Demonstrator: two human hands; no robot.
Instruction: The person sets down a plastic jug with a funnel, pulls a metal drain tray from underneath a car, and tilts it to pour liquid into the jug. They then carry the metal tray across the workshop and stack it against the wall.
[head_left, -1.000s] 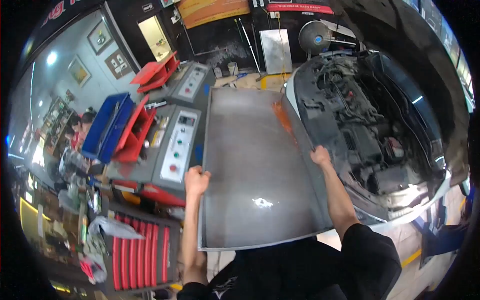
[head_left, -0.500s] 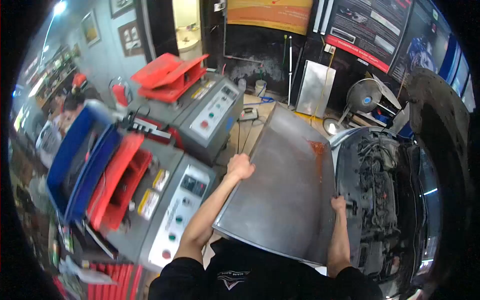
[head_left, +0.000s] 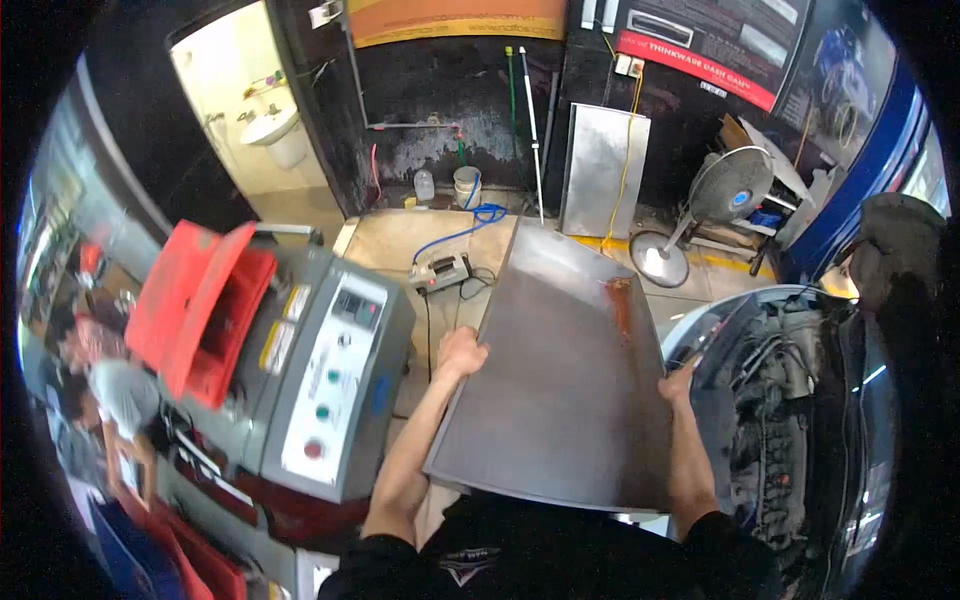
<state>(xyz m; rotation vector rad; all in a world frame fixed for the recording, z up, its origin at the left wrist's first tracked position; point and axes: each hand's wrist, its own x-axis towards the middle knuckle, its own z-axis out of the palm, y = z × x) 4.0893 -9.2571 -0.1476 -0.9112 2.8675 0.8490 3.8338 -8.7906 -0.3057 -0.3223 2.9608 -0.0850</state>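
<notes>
A large, shallow grey metal tray [head_left: 550,410] with raised edges is held out in front of my body. Reddish-brown liquid or rust [head_left: 620,308] marks its far right part. My left hand [head_left: 462,353] is closed over the left edge, about midway along. On the opposite side, my right hand [head_left: 678,383] grips the right edge, close beside the car's front. The undersides of the tray and most of my fingers are hidden.
To the right is a car's open engine bay [head_left: 770,430]; a grey machine [head_left: 330,390] with a red hopper stands left. Ahead are a boxy device [head_left: 440,273] with cables, a blue hose [head_left: 470,236], a leaning metal sheet [head_left: 600,170] and a fan [head_left: 735,185]. A person [head_left: 125,400] is at far left.
I have moved forward between the machines and the car, carrying the tray. The nearer machine has slipped back to the lower left; both hands keep their hold on the edges.
</notes>
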